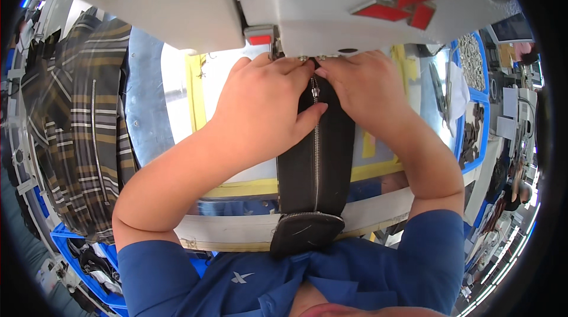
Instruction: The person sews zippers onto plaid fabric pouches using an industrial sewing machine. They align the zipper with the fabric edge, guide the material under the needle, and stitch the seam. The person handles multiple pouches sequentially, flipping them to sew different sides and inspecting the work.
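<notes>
A long black fabric strip (pixel 296 169) with a metal zipper (pixel 316 151) down its middle lies on the sewing machine's bed, its near end hanging over the table edge. My left hand (pixel 257 107) grips the strip's far part from the left, index fingertip beside the zipper's end and thumb across the teeth. From the right, my right hand (pixel 370 86) pinches the same far end, its thumb close to my left index finger. Between the hands sits the zipper slider (pixel 315 91). The white sewing machine head (pixel 331 9) overhangs the fingertips and hides the farthest end of the strip.
Plaid fabric pieces (pixel 59 139) with a zipper are piled at the left. Yellow tape (pixel 248 188) borders the machine bed. A blue bin (pixel 473 51) of small metal parts stands at the right, and another blue bin (pixel 83 235) is at the lower left.
</notes>
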